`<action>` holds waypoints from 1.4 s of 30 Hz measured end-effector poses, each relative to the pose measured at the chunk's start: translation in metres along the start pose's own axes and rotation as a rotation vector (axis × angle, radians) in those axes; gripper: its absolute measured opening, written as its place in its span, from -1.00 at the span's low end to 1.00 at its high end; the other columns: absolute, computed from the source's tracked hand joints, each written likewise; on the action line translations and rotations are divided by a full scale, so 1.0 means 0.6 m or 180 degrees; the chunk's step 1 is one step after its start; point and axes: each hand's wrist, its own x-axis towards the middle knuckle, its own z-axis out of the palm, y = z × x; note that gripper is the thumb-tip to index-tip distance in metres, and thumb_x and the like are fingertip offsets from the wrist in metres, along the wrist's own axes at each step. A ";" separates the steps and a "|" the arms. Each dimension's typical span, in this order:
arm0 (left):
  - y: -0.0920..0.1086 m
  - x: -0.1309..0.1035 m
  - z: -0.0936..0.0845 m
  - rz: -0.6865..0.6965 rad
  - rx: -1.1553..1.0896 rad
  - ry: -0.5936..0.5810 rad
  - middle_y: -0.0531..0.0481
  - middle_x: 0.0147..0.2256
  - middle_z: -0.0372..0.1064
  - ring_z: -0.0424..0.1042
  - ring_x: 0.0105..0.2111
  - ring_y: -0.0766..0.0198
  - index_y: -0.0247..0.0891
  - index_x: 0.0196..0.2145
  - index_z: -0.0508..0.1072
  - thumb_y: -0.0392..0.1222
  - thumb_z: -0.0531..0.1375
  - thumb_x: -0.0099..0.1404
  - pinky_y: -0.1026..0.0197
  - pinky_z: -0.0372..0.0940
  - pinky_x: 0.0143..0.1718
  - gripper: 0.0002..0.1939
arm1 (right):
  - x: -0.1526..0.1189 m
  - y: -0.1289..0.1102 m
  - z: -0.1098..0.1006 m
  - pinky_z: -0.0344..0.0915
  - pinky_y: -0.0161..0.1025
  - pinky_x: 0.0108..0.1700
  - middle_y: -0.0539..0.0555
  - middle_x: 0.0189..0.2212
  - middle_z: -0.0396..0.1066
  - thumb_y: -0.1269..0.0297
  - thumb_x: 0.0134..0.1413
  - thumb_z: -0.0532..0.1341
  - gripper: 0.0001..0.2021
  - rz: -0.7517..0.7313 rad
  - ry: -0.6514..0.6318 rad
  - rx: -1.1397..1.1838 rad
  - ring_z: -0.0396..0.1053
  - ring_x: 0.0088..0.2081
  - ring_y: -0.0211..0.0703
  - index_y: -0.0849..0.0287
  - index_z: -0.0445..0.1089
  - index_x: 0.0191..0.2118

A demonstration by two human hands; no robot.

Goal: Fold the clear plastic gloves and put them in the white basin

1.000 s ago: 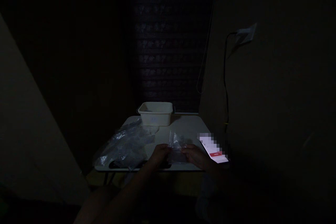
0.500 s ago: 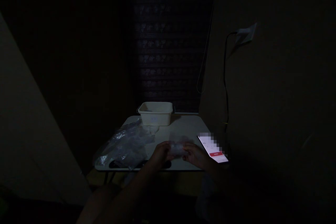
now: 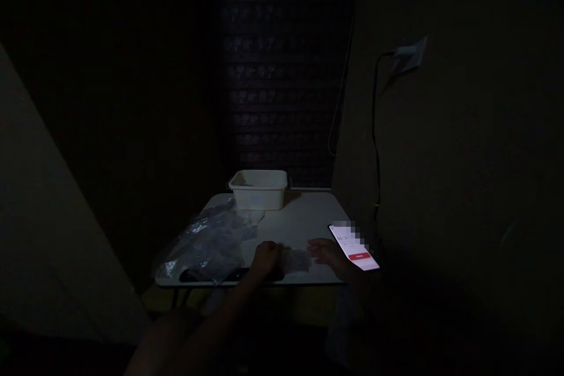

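In dim light, a small translucent plastic piece [image 3: 296,260] lies low over the white table [image 3: 304,217], near its front edge. My left hand [image 3: 266,258] is closed at the left side of this piece, its fingertips on the plastic's edge. On the other side, my right hand [image 3: 324,251] has its fingers apart and holds nothing, close to the piece's right edge. A heap of clear plastic bags [image 3: 211,241] covers the left part of the table, over a dark flat strip [image 3: 259,275] along the front edge.
A white tub [image 3: 259,197] stands at the back of the table. A lit phone [image 3: 358,252] lies at the right edge. A black cable [image 3: 375,141] hangs from a wall socket [image 3: 409,56] on the right, and a dark blind [image 3: 268,94] hangs behind.
The plastic piece, held up between both hands before, is now lower and flatter. My right hand's fingers have opened away from it. The view has shifted slightly.
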 end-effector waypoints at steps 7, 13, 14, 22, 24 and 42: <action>-0.010 -0.013 0.018 0.2035 0.2559 -0.0175 -0.07 -0.08 0.08 0.03 -0.08 0.28 -0.28 -0.10 0.13 -0.33 -0.11 0.04 0.22 -0.04 -0.12 -0.59 | -0.021 -0.011 0.018 0.03 -0.24 -0.09 0.17 -0.13 0.17 0.49 -0.21 -0.08 -0.59 -0.1551 0.0384 -0.2664 0.10 -0.11 -0.18 0.29 0.17 -0.13; -0.039 -0.035 0.043 0.2007 0.3255 -0.0357 -0.20 0.03 -0.20 -0.22 0.01 0.15 -0.40 0.02 -0.14 -0.14 -0.25 0.15 0.00 -0.21 -0.07 -0.51 | -0.031 0.017 0.056 -0.05 -0.22 -0.02 0.18 -0.04 0.03 0.33 -0.04 -0.16 -0.60 -0.2170 -0.0311 -0.3114 -0.05 -0.02 -0.19 0.33 0.02 -0.03; -0.043 -0.039 0.044 0.2040 0.3301 -0.0387 -0.18 0.04 -0.22 -0.26 0.02 0.14 -0.37 0.02 -0.16 -0.10 -0.28 0.15 -0.02 -0.24 -0.07 -0.50 | -0.033 0.018 0.059 -0.07 -0.21 -0.01 0.18 -0.03 0.01 0.29 -0.02 -0.19 -0.59 -0.2188 -0.0367 -0.3156 -0.07 -0.01 -0.19 0.33 0.01 -0.02; -0.038 -0.053 0.045 0.1984 0.3564 -0.0459 -0.20 0.05 -0.29 -0.33 0.02 0.07 -0.34 0.04 -0.21 0.14 -0.26 0.05 -0.10 -0.36 -0.09 -0.33 | -0.047 0.023 0.064 -0.34 -0.04 0.01 0.17 0.02 -0.13 0.11 -0.01 -0.28 -0.50 -0.2018 -0.0647 -0.3596 -0.23 0.04 -0.12 0.29 -0.12 0.03; -0.033 -0.056 0.046 0.1927 0.3579 -0.0496 -0.20 0.05 -0.29 -0.34 0.02 0.05 -0.33 0.03 -0.20 0.14 -0.25 0.04 -0.12 -0.37 -0.10 -0.33 | -0.048 0.027 0.065 -0.41 -0.02 0.00 0.19 0.03 -0.15 0.10 -0.01 -0.28 -0.48 -0.2010 -0.0615 -0.3670 -0.27 0.05 -0.10 0.31 -0.13 0.03; -0.022 -0.063 0.043 0.1816 0.3654 -0.0625 -0.21 0.04 -0.28 -0.36 0.02 0.04 -0.36 0.03 -0.18 0.04 -0.23 0.08 -0.14 -0.37 -0.11 -0.39 | -0.049 0.027 0.069 -0.46 0.02 -0.02 0.21 0.03 -0.15 0.09 -0.02 -0.27 -0.48 -0.1946 -0.0497 -0.3807 -0.30 0.05 -0.06 0.32 -0.12 0.03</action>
